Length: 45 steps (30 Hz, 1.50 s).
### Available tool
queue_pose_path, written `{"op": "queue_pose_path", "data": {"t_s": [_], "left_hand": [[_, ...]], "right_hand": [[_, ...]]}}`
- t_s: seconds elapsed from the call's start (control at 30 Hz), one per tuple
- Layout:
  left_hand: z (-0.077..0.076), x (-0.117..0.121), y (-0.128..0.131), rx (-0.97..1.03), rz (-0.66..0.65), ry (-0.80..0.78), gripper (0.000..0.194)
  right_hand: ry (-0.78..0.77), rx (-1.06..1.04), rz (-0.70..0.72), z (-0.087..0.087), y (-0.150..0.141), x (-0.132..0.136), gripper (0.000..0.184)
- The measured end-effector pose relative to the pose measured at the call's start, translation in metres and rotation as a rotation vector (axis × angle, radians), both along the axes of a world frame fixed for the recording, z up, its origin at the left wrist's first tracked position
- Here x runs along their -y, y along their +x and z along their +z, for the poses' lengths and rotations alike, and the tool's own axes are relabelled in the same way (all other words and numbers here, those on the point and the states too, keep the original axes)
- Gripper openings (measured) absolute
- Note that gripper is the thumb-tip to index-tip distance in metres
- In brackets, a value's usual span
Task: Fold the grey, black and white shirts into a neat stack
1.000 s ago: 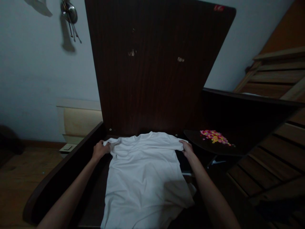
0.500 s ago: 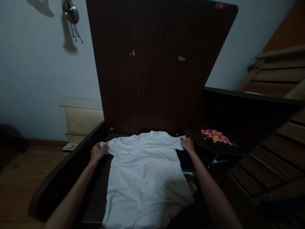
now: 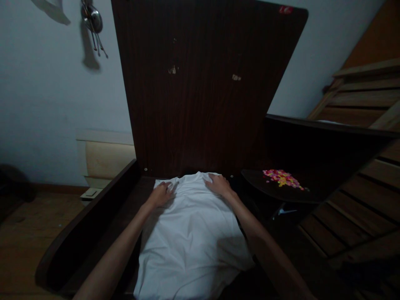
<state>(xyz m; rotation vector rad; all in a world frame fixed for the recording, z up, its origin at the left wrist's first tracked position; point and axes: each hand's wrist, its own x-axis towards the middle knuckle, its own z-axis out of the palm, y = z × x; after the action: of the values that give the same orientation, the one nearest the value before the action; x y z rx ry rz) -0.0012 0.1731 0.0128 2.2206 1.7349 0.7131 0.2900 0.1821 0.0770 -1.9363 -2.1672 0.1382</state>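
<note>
A white T-shirt (image 3: 190, 233) is spread on the dark wooden surface, its neckline at the far side and its lower part running toward me. Its two sleeves no longer stick out at the sides; they seem turned in over the shoulders, partly hidden by my hands. My left hand (image 3: 161, 194) rests on the left shoulder of the shirt, fingers apart. On the right shoulder lies my right hand (image 3: 219, 185), its fingers stretched toward the collar.
Behind the shirt rises a tall dark wooden panel (image 3: 200, 104). Pink and yellow small pieces (image 3: 283, 178) lie on a rounded shelf (image 3: 268, 187) at the right. A raised side board (image 3: 84, 225) borders the left. Wooden slats (image 3: 362, 100) stand at far right.
Both hands have moved inward from the outstretched sleeve ends to the shoulders, bringing the sleeves in over the shirt. The fingers have loosened from their pinch.
</note>
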Motion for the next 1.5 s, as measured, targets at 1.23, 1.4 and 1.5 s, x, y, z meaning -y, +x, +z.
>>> {"op": "queue_pose_path", "data": {"t_s": [1.23, 1.4, 1.5], "left_hand": [[-0.029, 0.04, -0.045, -0.255, 0.003, 0.025, 0.033], [-0.015, 0.014, -0.052, -0.131, 0.126, 0.002, 0.035], [-0.013, -0.013, -0.052, -0.084, 0.294, -0.042, 0.038]], "right_hand": [[-0.022, 0.015, 0.232, -0.037, 0.064, 0.008, 0.032], [-0.005, -0.354, -0.01, -0.028, 0.068, -0.028, 0.025], [0.003, -0.427, -0.199, -0.035, 0.064, -0.048, 0.016]]}}
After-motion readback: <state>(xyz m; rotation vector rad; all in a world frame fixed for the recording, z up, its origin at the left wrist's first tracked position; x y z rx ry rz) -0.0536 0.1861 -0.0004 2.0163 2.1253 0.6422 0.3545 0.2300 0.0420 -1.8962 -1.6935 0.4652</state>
